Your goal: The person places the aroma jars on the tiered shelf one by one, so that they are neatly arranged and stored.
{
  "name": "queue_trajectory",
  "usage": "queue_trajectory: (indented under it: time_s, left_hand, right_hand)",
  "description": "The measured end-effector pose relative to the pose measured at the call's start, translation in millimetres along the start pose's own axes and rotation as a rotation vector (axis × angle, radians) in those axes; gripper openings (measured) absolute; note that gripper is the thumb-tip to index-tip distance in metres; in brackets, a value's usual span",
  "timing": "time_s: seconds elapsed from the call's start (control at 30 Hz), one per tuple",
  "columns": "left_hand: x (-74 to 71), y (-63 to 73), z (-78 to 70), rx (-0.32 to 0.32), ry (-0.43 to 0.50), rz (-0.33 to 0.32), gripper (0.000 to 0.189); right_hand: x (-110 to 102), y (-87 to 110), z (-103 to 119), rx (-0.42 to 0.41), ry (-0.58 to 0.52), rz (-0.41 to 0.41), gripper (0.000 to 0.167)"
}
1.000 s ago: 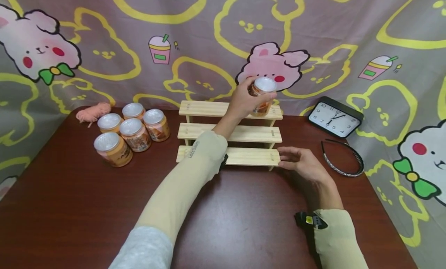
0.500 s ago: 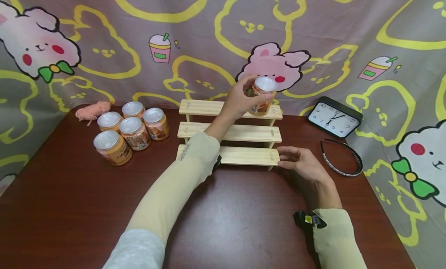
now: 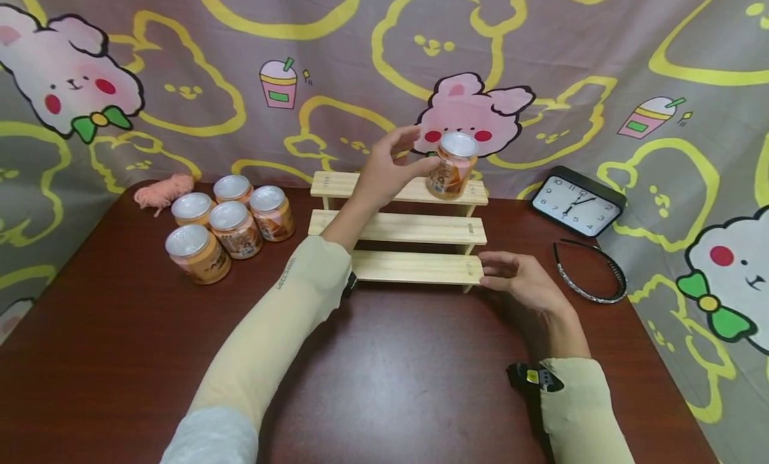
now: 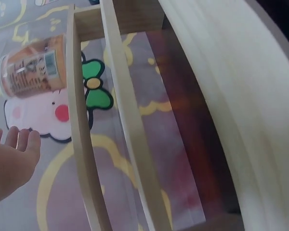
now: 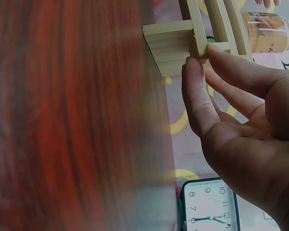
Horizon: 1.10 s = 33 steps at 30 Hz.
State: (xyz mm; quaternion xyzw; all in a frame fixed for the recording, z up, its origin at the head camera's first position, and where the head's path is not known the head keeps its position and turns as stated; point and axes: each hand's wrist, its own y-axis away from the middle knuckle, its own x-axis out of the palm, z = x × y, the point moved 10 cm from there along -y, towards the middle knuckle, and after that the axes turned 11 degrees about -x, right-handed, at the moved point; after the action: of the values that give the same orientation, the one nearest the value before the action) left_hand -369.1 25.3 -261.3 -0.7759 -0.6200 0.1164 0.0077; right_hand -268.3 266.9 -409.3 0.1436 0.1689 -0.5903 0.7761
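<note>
Pale wooden three-tier stepped rack [image 3: 423, 228]. Right hand [image 3: 525, 284] pinches right end of rack's lowest board [image 3: 420, 269] between thumb and finger. Left hand [image 3: 386, 173] released, fingers parted, by rack's top board [image 3: 408, 192]. Short orange cylindrical can [image 3: 452, 175] upright on that board near rack's right end, just beside left hand: shiny silver lid [image 3: 459, 144], glossy printed label, pale text panel [image 4: 30, 73], barcode [image 4: 50, 63].

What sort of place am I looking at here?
Probably an indoor spot staged for filming: patterned cloth hangs around a reddish-brown table that bears a three-tier wooden rack.
</note>
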Motion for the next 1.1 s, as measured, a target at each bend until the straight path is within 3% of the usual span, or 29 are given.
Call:
queue_trajectory:
  time_s: [0.2, 0.87, 1.1]
  left_hand:
    - [-21.2, 6.4, 1.1, -0.005, 0.038, -0.016, 0.066]
    - [-97.0, 39.6, 11.9, -0.021, 0.029, -0.129, 0.056]
    - [-118.6, 53.7, 11.0, -0.033, -0.025, -0.162, 0.055]
  right_hand:
    - [0, -0.1, 0, 0.000, -0.006, -0.002, 0.053]
    - [-2, 0.2, -1, 0.008, -0.018, -0.013, 0.055]
    - [-1, 0.3, -3, 0.007, -0.021, -0.018, 0.054]
